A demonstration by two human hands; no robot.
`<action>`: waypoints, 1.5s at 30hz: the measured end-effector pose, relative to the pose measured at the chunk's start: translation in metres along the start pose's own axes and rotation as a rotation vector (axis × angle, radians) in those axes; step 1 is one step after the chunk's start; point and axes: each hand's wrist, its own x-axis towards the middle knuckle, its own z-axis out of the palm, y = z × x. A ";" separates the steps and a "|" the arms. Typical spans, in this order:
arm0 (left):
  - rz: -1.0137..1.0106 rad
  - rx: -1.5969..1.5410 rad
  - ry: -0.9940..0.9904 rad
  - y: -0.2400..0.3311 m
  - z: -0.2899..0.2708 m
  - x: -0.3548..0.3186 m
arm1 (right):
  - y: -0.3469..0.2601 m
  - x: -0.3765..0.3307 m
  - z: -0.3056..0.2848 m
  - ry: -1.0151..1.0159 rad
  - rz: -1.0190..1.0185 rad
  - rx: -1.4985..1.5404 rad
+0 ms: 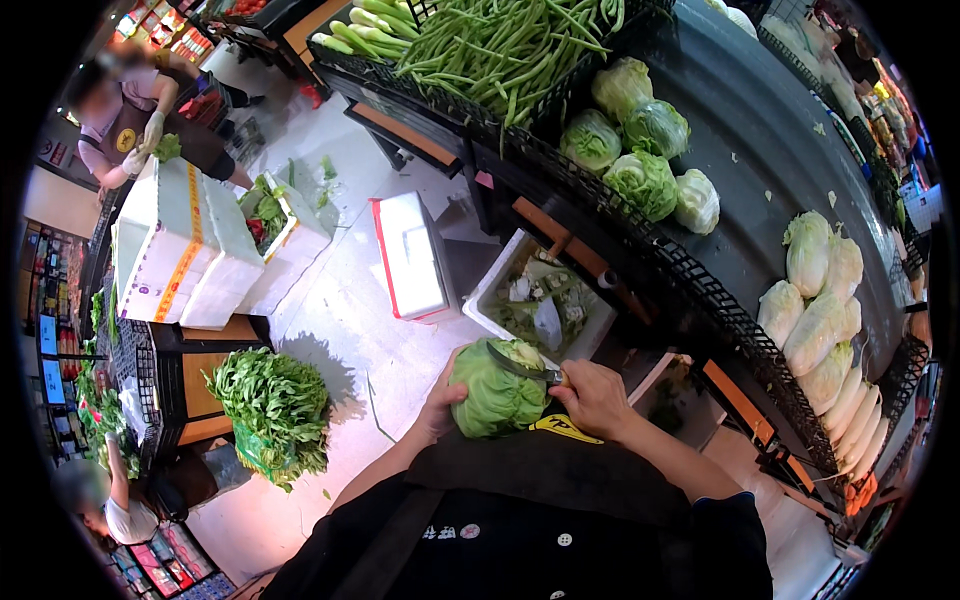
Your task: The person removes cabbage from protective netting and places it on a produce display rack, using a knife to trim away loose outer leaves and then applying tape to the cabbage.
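Observation:
A green head of lettuce (492, 405) is held in front of my apron, low in the middle of the view. Its left side rests against my left hand (438, 402), whose fingers curl round it. From the right, my right hand (592, 400) grips a knife (512, 364) by its handle, mostly hidden in the fist. The curved blade lies against the upper leaves; how deep its edge sits I cannot tell. Just beyond the lettuce stands a white foam box (487, 296) holding leaf trimmings and a scrap of plastic.
On the dark display shelf (745, 130) at right are lettuces (640, 185), napa cabbages (820, 310) and white radishes (862, 430). Green beans (500, 50) fill a crate beyond. A closed foam box (413, 260) and bundled greens (270, 410) stand on the floor. Two people work at left.

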 end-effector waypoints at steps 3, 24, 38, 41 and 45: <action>-0.003 0.001 0.010 -0.002 -0.004 0.001 | 0.012 0.004 -0.003 -0.140 0.114 0.046; -0.097 0.050 -0.069 0.050 -0.034 0.029 | 0.036 0.019 0.018 -0.497 0.427 -0.188; -0.187 -0.287 0.176 0.001 -0.092 0.002 | 0.196 -0.012 0.079 -0.048 1.185 0.105; -0.069 -0.244 0.264 -0.011 -0.089 -0.016 | 0.220 0.031 0.108 0.042 1.311 0.339; 0.041 -0.210 0.373 -0.014 -0.079 -0.038 | 0.281 0.077 0.146 0.096 1.384 0.510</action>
